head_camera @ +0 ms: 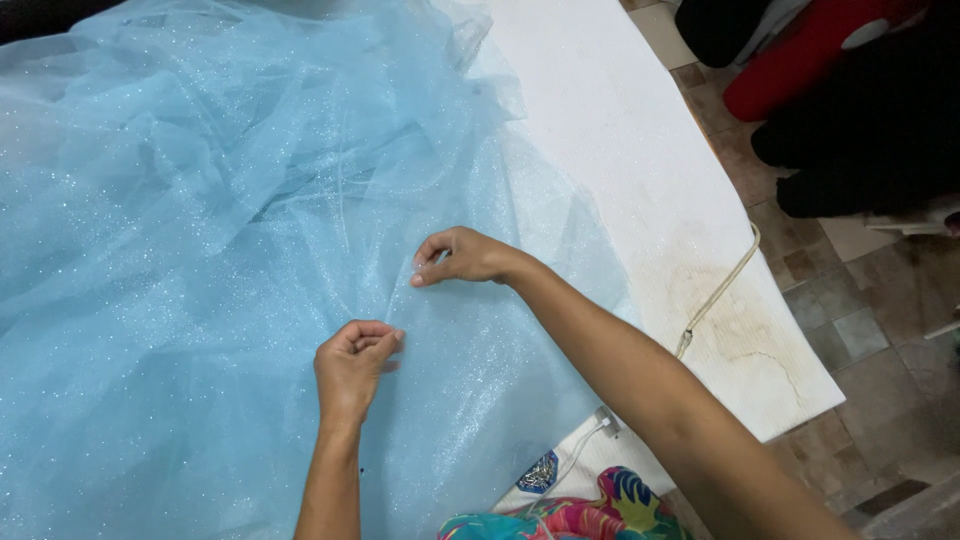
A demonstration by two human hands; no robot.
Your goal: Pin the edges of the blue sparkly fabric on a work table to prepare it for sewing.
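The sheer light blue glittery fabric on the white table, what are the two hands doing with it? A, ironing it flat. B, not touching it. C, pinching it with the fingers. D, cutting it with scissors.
C: the left hand and the right hand each pinch the sheer light blue glittery fabric.

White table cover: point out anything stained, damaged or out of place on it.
The white table cover has brownish ring-shaped stains near its right front corner, like dried water or scorch marks. A beige cord trails over that edge. Both hands, left and right, pinch the glittery blue tulle, which looks undamaged.
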